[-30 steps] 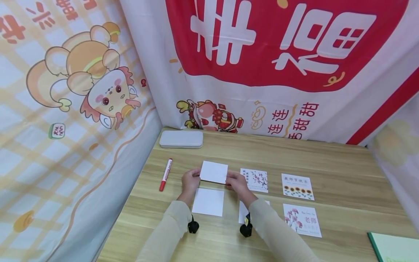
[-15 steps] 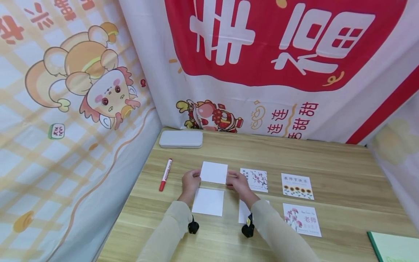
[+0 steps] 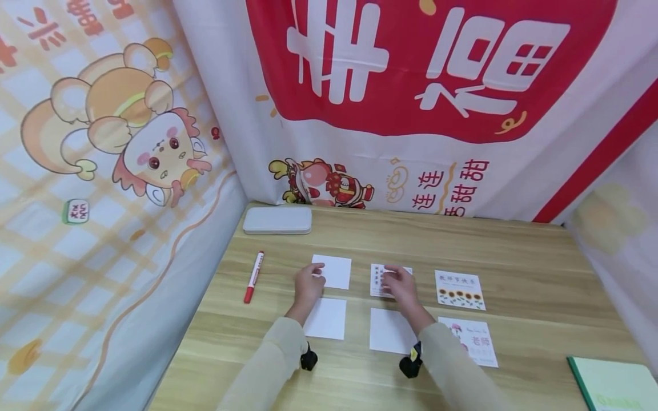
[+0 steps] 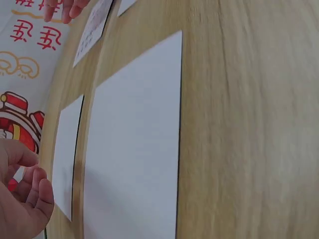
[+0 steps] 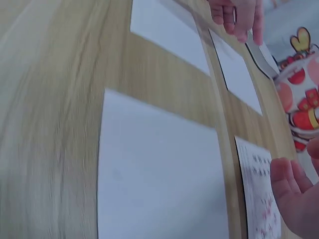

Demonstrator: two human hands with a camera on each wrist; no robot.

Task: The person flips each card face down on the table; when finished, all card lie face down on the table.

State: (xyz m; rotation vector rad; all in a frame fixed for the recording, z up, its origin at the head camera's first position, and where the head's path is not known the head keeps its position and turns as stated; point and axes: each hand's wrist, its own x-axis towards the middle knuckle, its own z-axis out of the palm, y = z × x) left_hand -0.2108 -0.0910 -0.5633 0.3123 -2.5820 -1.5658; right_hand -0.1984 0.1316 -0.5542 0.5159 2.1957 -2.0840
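Note:
My left hand (image 3: 307,288) hovers over the left edge of a blank white card (image 3: 338,272) in the back row, fingers loosely bent and holding nothing. In the left wrist view its fingers (image 4: 37,191) show a gap from the thumb. My right hand (image 3: 403,290), also holding nothing, is over a printed blossom card (image 3: 376,279) and hides part of its picture. Two more blank cards lie in front, one by the left forearm (image 3: 329,321) and one by the right (image 3: 388,331). Both wrist views show these cards flat on the table.
To the right lie a sunflower card (image 3: 460,291) and a pink-flower card (image 3: 480,339), the latter partly behind the right sleeve. A red-and-white marker (image 3: 254,278) and a pale flat case (image 3: 277,220) are on the left. A green-edged book (image 3: 617,382) sits at the front right corner.
Both hands have let go of the blank card, which now lies in the back row. The right hand has moved right over the blossom card; the camera view has shifted slightly.

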